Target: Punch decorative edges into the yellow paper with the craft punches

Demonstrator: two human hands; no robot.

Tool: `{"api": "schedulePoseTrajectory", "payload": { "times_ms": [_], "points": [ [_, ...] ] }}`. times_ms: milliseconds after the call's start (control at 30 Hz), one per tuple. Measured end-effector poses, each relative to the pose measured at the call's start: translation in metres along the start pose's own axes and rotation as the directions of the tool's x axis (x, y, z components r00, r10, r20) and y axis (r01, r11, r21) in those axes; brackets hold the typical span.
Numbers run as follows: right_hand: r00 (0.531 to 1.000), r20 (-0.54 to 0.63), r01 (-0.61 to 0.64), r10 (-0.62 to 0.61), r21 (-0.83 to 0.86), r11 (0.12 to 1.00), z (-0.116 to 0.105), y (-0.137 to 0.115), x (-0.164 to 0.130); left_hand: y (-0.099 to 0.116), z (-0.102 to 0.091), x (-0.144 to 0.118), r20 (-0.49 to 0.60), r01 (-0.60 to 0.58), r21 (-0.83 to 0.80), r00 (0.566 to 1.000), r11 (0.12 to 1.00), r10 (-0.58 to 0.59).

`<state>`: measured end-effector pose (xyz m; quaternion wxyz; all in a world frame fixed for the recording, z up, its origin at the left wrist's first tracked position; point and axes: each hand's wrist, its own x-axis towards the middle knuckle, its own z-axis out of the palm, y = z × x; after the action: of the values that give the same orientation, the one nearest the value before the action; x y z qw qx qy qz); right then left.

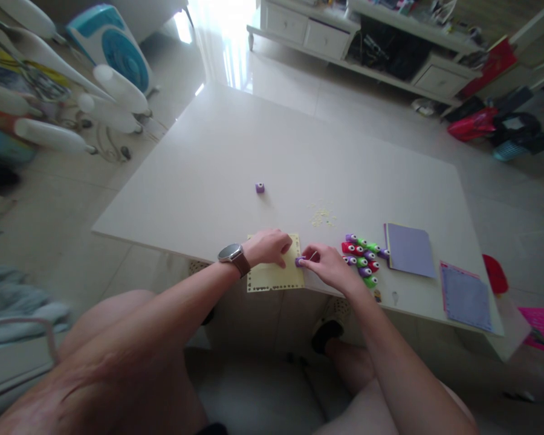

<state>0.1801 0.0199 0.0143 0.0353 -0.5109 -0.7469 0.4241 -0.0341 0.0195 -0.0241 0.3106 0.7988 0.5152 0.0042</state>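
A yellow sheet of paper (263, 278) lies at the table's near edge, with small punched holes along its borders. My left hand (272, 246), wearing a watch on the wrist, presses on the sheet's upper part with curled fingers. At the sheet's right edge, my right hand (323, 263) grips a small purple paper punch (298, 261) between thumb and fingers. To the right of that hand sits a cluster of purple, green and red paper punches (361, 260). Another purple punch (260, 188) stands alone farther back.
Yellow paper bits (323, 217) are scattered on the white table (199, 163). Stacks of purple paper (410, 249) and punched blue-grey paper (466, 297) lie at the right. Beyond the table are a white cabinet (326, 39) and a blue-and-white fan (113, 48).
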Motion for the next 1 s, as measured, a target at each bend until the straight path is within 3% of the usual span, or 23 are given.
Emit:
{"api": "schedulePoseTrajectory", "payload": {
  "times_ms": [433, 1000],
  "points": [
    [0.999, -0.009, -0.037, 0.037, -0.001, 0.999, 0.005, 0.008, 0.006, 0.013, -0.007, -0.002, 0.024, 0.074, -0.094, 0.997, 0.993, -0.072],
    [0.989, -0.009, -0.151, 0.151, -0.08, 0.985, 0.004, 0.008, 0.025, 0.024, -0.003, 0.001, -0.015, 0.179, -0.051, 0.984, 0.983, -0.18]
  ]
}}
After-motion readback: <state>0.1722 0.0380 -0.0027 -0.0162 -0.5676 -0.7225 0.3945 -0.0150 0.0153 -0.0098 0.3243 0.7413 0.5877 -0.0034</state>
